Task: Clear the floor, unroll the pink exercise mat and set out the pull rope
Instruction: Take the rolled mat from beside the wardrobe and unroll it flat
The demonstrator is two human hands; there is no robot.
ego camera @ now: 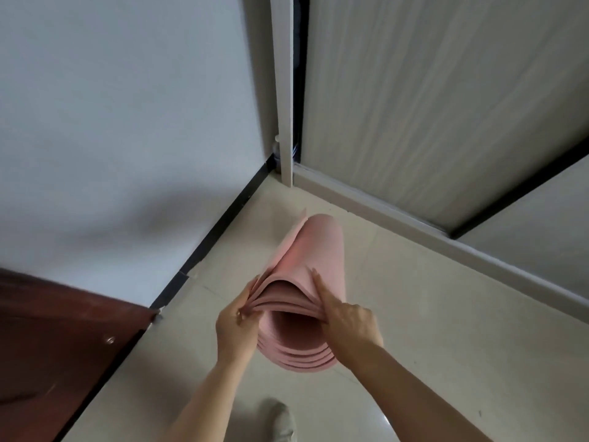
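Pinching fanned outer layers at left rim of pink mat, left hand had thumb and fingers closed on sheet edges. Right hand held right rim: index finger stretched along outer wall, other fingers curled. Mat was rolled, hollow core facing camera; whether far end touched floor could not be told. Left of mat: white wall, black skirting, brown door. Beyond mat: pale sliding doors. Right of mat: wide stretch of tile floor. Below mat: shoe.
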